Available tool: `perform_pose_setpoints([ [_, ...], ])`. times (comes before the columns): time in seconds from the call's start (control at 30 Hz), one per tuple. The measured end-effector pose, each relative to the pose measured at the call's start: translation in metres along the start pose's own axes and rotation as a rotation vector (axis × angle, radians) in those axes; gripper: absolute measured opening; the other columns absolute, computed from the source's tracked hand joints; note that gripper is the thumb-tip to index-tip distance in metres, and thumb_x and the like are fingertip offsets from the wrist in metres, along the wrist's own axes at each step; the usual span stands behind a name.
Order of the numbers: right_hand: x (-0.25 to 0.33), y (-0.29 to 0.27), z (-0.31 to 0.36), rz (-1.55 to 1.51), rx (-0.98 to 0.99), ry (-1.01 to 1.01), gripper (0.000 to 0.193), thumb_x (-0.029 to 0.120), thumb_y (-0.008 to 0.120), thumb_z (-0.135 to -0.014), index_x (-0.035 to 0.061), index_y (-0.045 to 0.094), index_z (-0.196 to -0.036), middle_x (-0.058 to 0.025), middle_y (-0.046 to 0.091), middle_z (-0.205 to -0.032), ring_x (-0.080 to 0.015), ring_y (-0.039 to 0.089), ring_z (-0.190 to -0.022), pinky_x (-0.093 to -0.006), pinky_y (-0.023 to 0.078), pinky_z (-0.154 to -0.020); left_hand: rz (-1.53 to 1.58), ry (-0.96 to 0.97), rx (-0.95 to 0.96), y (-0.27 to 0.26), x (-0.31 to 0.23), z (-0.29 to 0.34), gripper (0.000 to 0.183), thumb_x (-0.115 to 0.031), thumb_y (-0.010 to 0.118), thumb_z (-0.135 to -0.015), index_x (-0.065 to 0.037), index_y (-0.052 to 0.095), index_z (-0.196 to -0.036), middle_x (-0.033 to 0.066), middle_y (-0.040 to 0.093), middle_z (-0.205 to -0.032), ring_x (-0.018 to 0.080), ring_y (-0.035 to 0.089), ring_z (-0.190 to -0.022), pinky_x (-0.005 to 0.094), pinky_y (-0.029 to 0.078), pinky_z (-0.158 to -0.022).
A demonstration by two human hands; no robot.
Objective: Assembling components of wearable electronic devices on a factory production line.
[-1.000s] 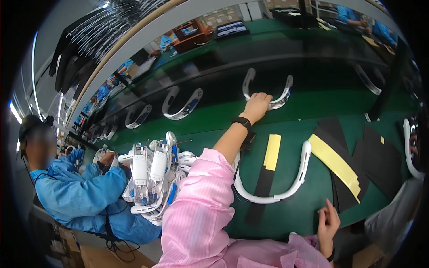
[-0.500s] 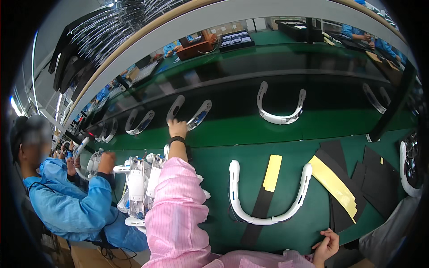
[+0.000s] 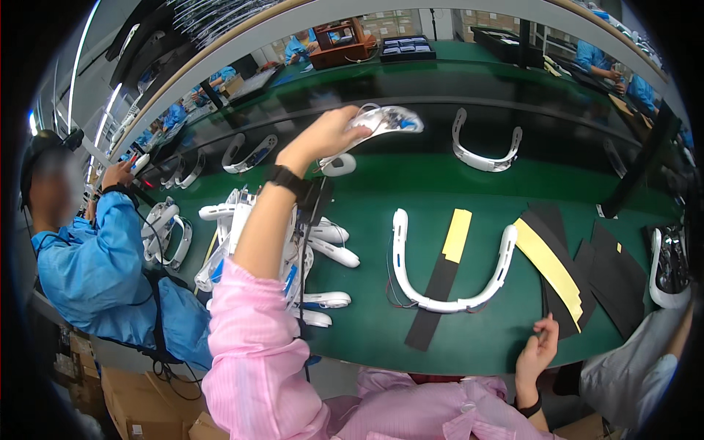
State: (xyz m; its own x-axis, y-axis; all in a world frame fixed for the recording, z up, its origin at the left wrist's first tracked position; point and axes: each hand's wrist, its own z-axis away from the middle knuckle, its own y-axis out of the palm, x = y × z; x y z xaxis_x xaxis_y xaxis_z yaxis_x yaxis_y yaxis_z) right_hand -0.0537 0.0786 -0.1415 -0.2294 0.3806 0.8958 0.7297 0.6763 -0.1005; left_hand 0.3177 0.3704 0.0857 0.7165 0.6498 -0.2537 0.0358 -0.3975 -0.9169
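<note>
My left hand [image 3: 331,138] is raised over the far side of the bench, its fingers closed on a white U-shaped neckband housing [image 3: 396,119] that shows blue and metallic parts inside. Another white U-shaped neckband [image 3: 440,305] lies on the green bench in front of me, thin wires beside it. Under it runs a black strip [image 3: 424,330] with a yellow piece [image 3: 458,233] on its far end. My right hand [image 3: 537,353] rests at the near bench edge, fingers loosely bent and apart, with nothing visible in them. Close to it lie black sheets [image 3: 561,220] with a curved yellow strip [image 3: 554,268].
White neckband parts [image 3: 330,253] are piled by my left forearm. More neckbands [image 3: 488,163] stand along the dark line beyond the bench. A co-worker in blue [image 3: 95,257] sits at the left; a grey sleeve [image 3: 631,367] is at the right. A black post [image 3: 645,161] rises at the right.
My left hand has lifted a neckband housing off the far line and brought it up and to the right. My right hand has shifted slightly, and the head view has moved.
</note>
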Motion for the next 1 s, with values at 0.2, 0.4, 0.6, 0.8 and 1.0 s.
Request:
perform_pose_setpoints([
  [0.2,0.117,0.049,-0.078,0.085,0.380,-0.526,0.046,-0.009,0.058,-0.069,-0.0006,0.054,-0.114,-0.0171,0.051,-0.114,-0.0298,0.053,-0.102,-0.0346,0.045,-0.082,0.226,0.151,-0.003,-0.059,-0.148,0.066,0.037,-0.018,0.067,-0.083,0.007,0.058,-0.109,0.0102,0.066,-0.092,0.0110,0.059,-0.082,0.0253,0.049,-0.072],
  [0.4,0.212,0.061,-0.116,0.140,0.728,-0.835,0.063,0.008,0.079,-0.061,0.0017,0.055,-0.119,-0.0133,0.054,-0.118,-0.0246,0.058,-0.090,-0.0320,0.048,-0.074,0.738,0.035,0.386,-0.027,-0.198,0.111,0.039,-0.021,0.071,-0.080,0.007,0.062,-0.105,0.0127,0.066,-0.092,0.0135,0.061,-0.084,0.0251,0.048,-0.074],
  [0.6,0.176,0.066,-0.090,0.163,0.869,-0.594,0.034,0.004,0.078,-0.062,0.0014,0.067,-0.094,-0.0103,0.059,-0.097,-0.0177,0.060,-0.073,-0.0271,0.048,-0.065,0.904,-0.024,0.321,0.028,-0.177,0.146,0.048,-0.032,0.067,-0.083,0.006,0.055,-0.110,0.0181,0.066,-0.089,0.0189,0.062,-0.081,0.0275,0.047,-0.073],
  [0.8,0.149,0.052,-0.095,0.061,0.804,-0.285,0.028,-0.004,0.074,-0.064,-0.0036,0.065,-0.091,-0.0094,0.062,-0.085,-0.0138,0.059,-0.074,-0.0249,0.048,-0.069,0.980,-0.133,0.100,0.039,-0.157,0.215,0.037,-0.015,0.068,-0.081,0.001,0.048,-0.107,0.0158,0.062,-0.104,0.0186,0.061,-0.091,0.0299,0.046,-0.080],
  [1.0,0.126,0.041,-0.102,-0.093,0.794,-0.127,0.018,-0.006,0.070,-0.071,-0.0054,0.061,-0.086,-0.0099,0.062,-0.084,-0.0160,0.061,-0.077,-0.0265,0.051,-0.068,0.786,0.000,-0.299,0.082,-0.162,0.246,0.013,-0.003,0.066,-0.078,0.002,0.060,-0.088,0.0170,0.062,-0.109,0.0223,0.063,-0.090,0.0305,0.048,-0.078],
])
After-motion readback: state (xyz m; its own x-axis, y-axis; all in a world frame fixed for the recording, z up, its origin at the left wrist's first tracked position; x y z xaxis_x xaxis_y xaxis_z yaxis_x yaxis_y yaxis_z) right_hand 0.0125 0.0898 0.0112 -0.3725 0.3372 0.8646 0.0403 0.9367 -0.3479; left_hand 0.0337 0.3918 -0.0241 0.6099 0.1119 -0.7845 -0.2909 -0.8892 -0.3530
